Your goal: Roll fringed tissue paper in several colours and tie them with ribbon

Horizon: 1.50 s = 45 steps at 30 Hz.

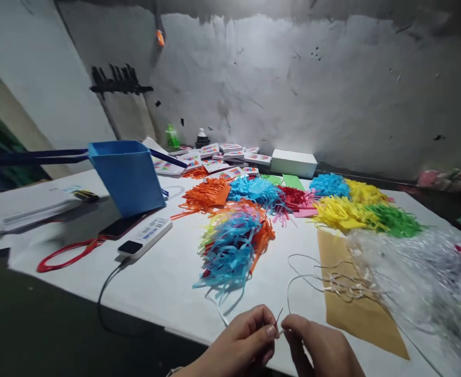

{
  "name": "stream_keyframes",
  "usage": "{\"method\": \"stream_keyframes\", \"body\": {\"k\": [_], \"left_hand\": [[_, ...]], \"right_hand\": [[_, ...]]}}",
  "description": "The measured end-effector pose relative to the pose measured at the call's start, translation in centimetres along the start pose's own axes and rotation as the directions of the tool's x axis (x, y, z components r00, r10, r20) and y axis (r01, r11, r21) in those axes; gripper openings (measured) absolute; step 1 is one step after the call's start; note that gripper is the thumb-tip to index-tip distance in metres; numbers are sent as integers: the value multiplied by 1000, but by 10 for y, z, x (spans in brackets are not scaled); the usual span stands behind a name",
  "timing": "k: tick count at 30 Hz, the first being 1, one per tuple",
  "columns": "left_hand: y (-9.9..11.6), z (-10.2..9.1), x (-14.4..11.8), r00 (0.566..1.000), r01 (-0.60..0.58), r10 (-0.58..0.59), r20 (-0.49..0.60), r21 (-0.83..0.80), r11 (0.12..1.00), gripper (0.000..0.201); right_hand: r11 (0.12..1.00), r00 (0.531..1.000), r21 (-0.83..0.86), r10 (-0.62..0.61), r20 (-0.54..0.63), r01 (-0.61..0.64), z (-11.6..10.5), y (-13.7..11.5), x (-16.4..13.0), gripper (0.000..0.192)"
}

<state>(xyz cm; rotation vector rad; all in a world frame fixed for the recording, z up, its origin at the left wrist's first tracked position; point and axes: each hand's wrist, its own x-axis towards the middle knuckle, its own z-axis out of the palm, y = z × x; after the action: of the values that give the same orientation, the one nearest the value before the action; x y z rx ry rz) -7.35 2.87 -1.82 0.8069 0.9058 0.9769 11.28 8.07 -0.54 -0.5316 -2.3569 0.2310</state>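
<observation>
- White thin string [293,272] runs from between your fingertips up across the table [167,283].
- Your left hand [242,343] and right hand [320,348] meet, both pinched on the string's end.
- Just beyond them lies a bundle of blue and orange paper strips [234,241].
- Brown paper [356,309] sits beside your right hand.
- Farther left of your left hand stands a blue paper box [128,175].
</observation>
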Motion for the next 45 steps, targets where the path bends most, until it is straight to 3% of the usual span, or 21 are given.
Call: {"method": "stream_keyframes", "body": {"k": [3, 5, 7, 10, 13, 16, 19, 22, 27, 28, 29, 31, 32, 34, 37, 39, 41, 43, 45], "left_hand": [[-3, 4, -1, 1000, -26, 25, 16, 82, 996, 42], [-4, 6, -2, 997, -67, 77, -30, 245, 967, 40], [-4, 8, -4, 988, -97, 141, -61, 461, 882, 37], [-3, 14, -7, 985, -126, 175, -5, 675, 727, 32], [-3, 18, -11, 981, -171, 181, 63, 717, 676, 29], [-5, 17, -14, 962, -250, 250, 110, 723, 644, 28], [-13, 12, -15, 925, -348, 345, 160, 720, 600, 27], [-27, 4, -11, 880, -426, 436, 186, 714, 556, 22], [-51, 3, 0, 696, -622, 681, 229, 665, 412, 16], [-52, 5, 1, 692, -626, 694, 198, 644, 441, 16], [-52, 9, 2, 727, -605, 671, 147, 599, 524, 18], [-47, 17, 2, 862, -467, 507, 18, 420, 778, 24], [-42, 22, 1, 918, -370, 396, -25, 310, 876, 29], [-33, 29, 0, 968, -232, 245, -52, 177, 956, 37], [-21, 36, 0, 969, -238, 248, -8, 264, 935, 45], [-16, 38, 3, 967, -253, 248, 56, 311, 916, 49], [-11, 36, 6, 971, -237, 210, 114, 352, 906, 50], [-5, 30, 11, 974, -223, 186, 126, 445, 867, 49], [2, 21, 15, 975, -223, 198, 104, 524, 822, 47]], "right_hand": [[990, 999, -141, 22, 45, -16, -23, 5, -13, 22], [980, 993, -198, 60, 106, -38, -34, 7, -19, 24], [982, 988, -184, 69, 138, -43, -43, 4, -21, 28], [990, 997, -137, 32, 74, -22, -49, -1, -18, 28], [993, 997, -97, 77, 23, -74, -49, 0, -17, 25], [988, 986, 7, 156, 52, -156, -45, 7, -24, 18], [963, 974, 146, 222, 46, -226, -36, 11, -40, 14], [888, 928, 289, 371, 7, -357, -19, 7, -55, 18], [728, 834, 454, 549, 64, -514, 31, -8, -68, 29], [689, 811, 491, 581, 67, -533, 41, -11, -69, 32], [648, 787, 528, 614, 66, -549, 49, -14, -69, 35], [599, 741, 570, 671, 25, -562, 59, -17, -69, 37], [612, 727, 566, 685, -32, -552, 61, -17, -69, 34], [694, 701, 505, 678, -221, -513, 56, -18, -67, 26], [816, 725, 442, 552, -411, -371, 38, -19, -59, 29], [820, 770, 493, 506, -388, -291, 23, -18, -51, 18], [791, 772, 539, 525, -358, -288, 9, -12, -43, 10], [755, 714, 569, 591, -375, -326, -6, 0, -36, 10], [685, 594, 641, 689, -415, -346, -20, 16, -30, 10]]}}
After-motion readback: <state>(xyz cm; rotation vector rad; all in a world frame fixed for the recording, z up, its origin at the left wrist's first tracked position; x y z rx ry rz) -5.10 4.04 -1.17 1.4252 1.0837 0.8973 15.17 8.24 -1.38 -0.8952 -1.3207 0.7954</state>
